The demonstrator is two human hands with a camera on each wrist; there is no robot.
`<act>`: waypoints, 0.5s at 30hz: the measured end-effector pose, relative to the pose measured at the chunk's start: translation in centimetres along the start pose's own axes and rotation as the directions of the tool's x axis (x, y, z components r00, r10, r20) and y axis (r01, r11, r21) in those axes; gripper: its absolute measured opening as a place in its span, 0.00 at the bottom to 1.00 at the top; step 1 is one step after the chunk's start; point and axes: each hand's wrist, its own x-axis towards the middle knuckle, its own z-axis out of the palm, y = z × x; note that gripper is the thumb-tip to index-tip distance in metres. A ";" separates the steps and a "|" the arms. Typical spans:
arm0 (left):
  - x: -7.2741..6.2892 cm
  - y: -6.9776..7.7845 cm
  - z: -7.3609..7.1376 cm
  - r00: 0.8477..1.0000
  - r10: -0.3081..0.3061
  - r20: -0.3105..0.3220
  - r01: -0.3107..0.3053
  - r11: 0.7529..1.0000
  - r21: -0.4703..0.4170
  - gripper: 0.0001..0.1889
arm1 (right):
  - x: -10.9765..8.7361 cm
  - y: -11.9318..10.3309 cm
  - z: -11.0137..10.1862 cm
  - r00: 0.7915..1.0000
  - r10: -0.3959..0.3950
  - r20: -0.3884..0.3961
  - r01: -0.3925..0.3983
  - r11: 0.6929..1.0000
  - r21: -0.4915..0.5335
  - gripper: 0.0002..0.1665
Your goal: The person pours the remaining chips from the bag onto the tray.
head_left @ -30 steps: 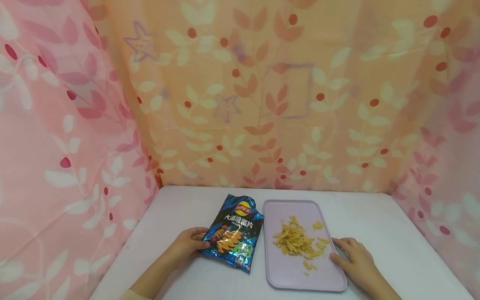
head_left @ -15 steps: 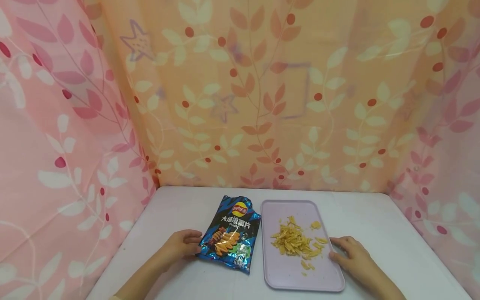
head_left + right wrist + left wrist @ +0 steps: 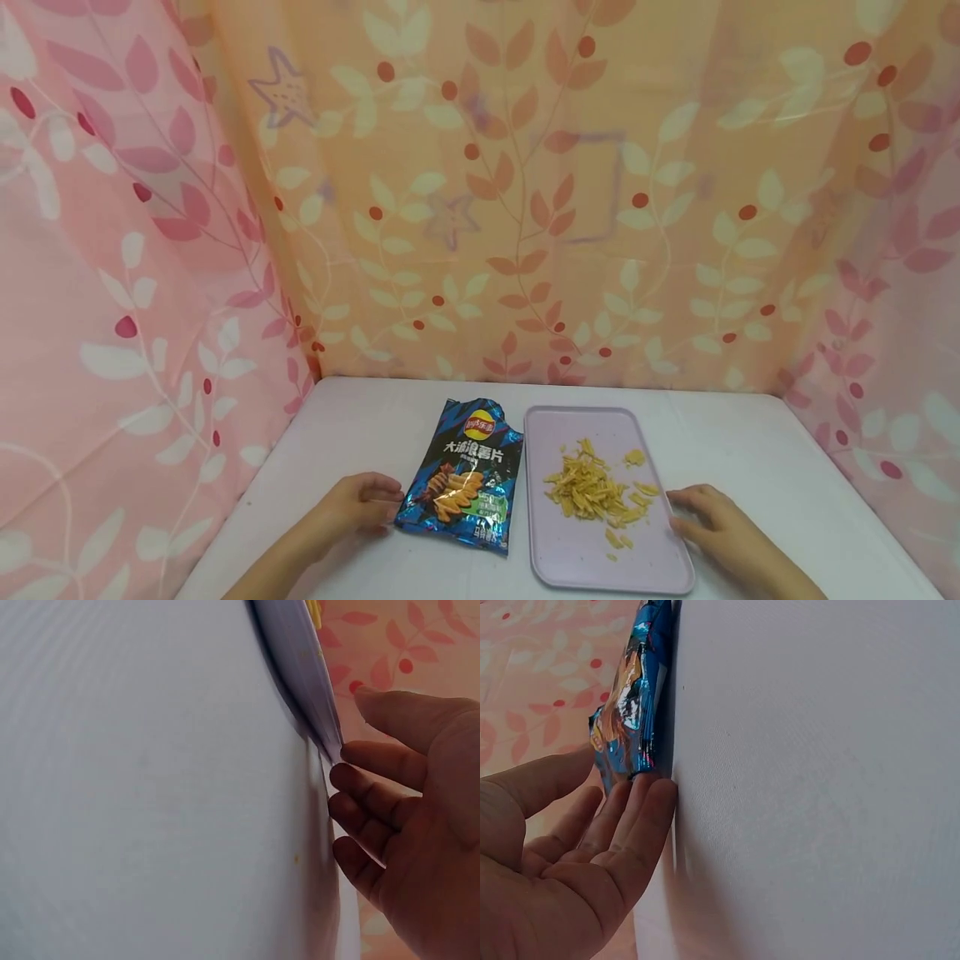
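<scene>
In the head view a blue and black potato chip bag [image 3: 465,483] lies face up on the white table, its top edge torn unevenly. My left hand [image 3: 356,504] is beside the bag's lower left edge, fingers relaxed. The left wrist view shows that hand [image 3: 585,862] palm up to the camera, fingertips right at the crinkled bag [image 3: 634,705], gripping nothing. To the right lies a lilac tray [image 3: 555,558] bearing a heap of broken ridged potato chips [image 3: 588,487]. My right hand [image 3: 716,525] rests by the tray's right rim, thumb and fingers loosely bent, fingertips close to the rim [image 3: 322,712].
A white table [image 3: 360,433] carries the bag and tray side by side, with a narrow gap between them. Patterned pink and orange curtains [image 3: 525,208] enclose the back and both sides. Small crumbs dot the tabletop.
My left hand has let go of the bag's left edge and drawn back slightly left. My right hand has eased a little away from the tray's rim. Bag and tray stay about where they were.
</scene>
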 end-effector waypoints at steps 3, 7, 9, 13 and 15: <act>-0.2 0.0 -0.1 1.000 -0.004 0.005 0.004 1.000 0.031 0.25 | -0.4 -0.2 -0.2 1.000 -0.006 0.001 0.006 0.999 0.037 0.24; -0.5 0.1 -0.3 1.000 0.000 0.014 -0.001 0.998 0.056 0.24 | -0.8 -0.3 -0.5 0.999 -0.046 0.009 0.046 0.998 0.049 0.23; -0.7 0.2 -0.5 1.000 0.008 0.020 -0.009 0.998 0.062 0.24 | -1.0 -0.2 -0.6 0.997 -0.081 0.012 0.080 0.996 0.042 0.22; -1.1 0.5 -0.8 0.999 0.024 0.032 -0.027 0.997 0.068 0.24 | -1.1 0.0 -0.7 0.991 -0.130 0.032 0.129 0.991 0.042 0.21; -1.2 0.6 -1.0 0.998 0.039 0.042 -0.042 0.997 0.068 0.24 | -1.1 0.1 -0.8 0.987 -0.156 0.042 0.155 0.988 0.027 0.21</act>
